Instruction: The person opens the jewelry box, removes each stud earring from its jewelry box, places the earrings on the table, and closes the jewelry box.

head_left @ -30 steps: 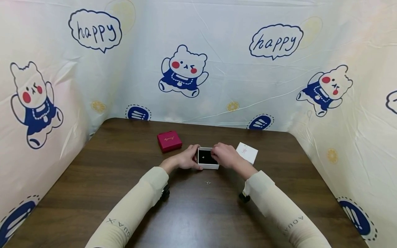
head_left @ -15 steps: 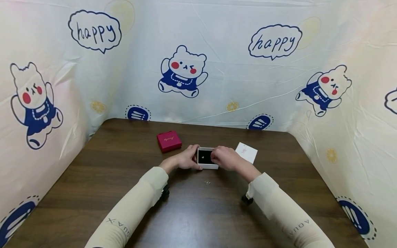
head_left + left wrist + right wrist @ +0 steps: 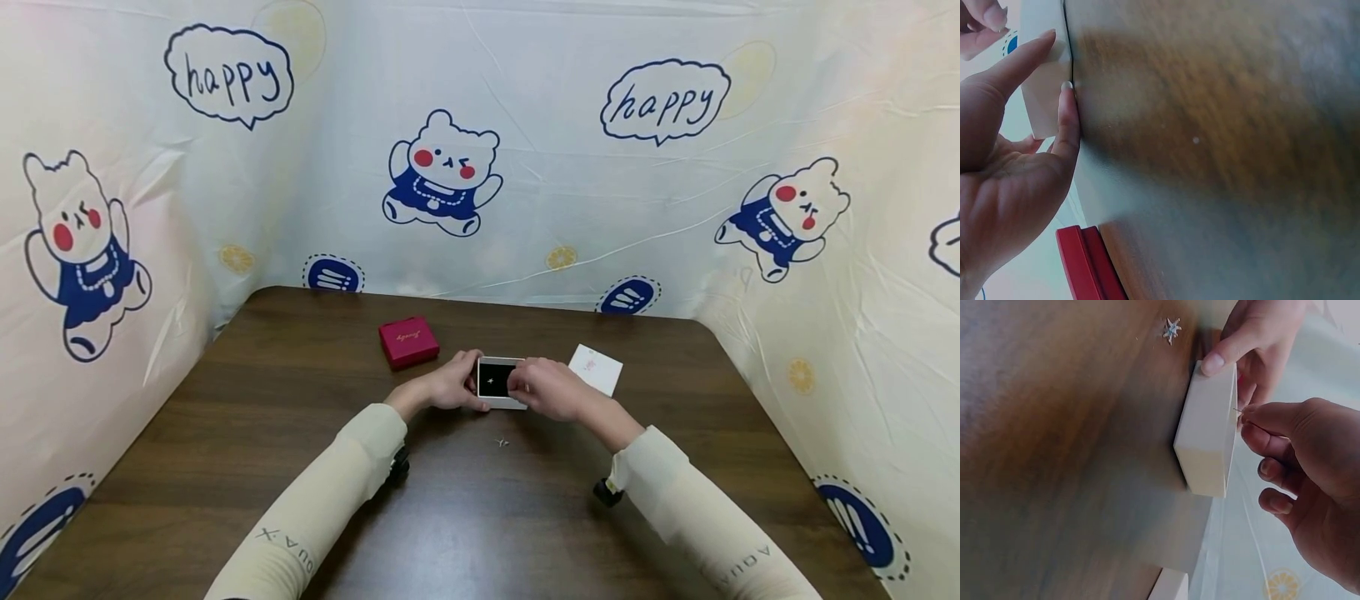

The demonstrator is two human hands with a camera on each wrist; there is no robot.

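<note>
My left hand [image 3: 452, 383] grips the left end of a small white jewelry box [image 3: 504, 403], thumb on its near wall. A black insert [image 3: 495, 388] lies inside, with a tiny silvery star-shaped piece [image 3: 491, 381] on its left part. My right hand [image 3: 551, 387] is over the right part of the box. Thumb and forefinger pinch a small earring, mostly hidden, its thin pin [image 3: 1237, 410] pointing toward the insert. In the right wrist view the other fingers are loosely curled. Another silvery star-shaped piece [image 3: 1171, 331] lies on the table in front of the box.
A red box [image 3: 408, 342] with gold lettering stands at the back left, beyond the left hand. The white lid [image 3: 597, 368] lies on the brown table [image 3: 300, 467] to the right, just behind the right hand. A printed curtain [image 3: 540, 208] hangs around the table's back and sides.
My right wrist and forearm have swung to the right and slightly nearer, while the fingertips stay over the box's right part. The left hand and box have kept their place.
</note>
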